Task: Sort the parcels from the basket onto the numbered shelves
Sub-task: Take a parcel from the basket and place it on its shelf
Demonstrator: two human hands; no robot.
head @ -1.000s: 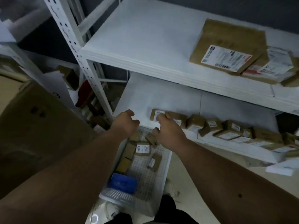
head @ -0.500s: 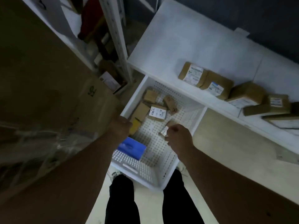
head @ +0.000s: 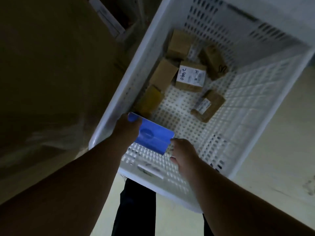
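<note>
I look straight down into a white perforated basket point(head: 255, 103) on the floor. A flat blue parcel point(head: 153, 139) lies at its near left corner. My left hand point(head: 127, 129) grips the parcel's left end, thumb over the top. My right hand point(head: 185, 154) has its fingers curled against the parcel's right edge. Farther in lie several brown parcels: one with a handwritten white label point(head: 190, 76), a small labelled one point(head: 208, 105), a plain box point(head: 163, 74), another point(head: 179, 43) at the far wall, and a yellowish one point(head: 150, 99) by the left wall.
A big cardboard box point(head: 56, 68) stands dark against the basket's left side. Pale floor point(head: 276, 150) lies to the right. My dark trouser legs point(head: 136, 210) show just below the basket's near rim. A white shelf edge point(head: 281, 9) crosses the top right.
My view dropped from the shelves down into the basket. Both hands came down from the shelf parcels and closed on the blue parcel at the near left corner.
</note>
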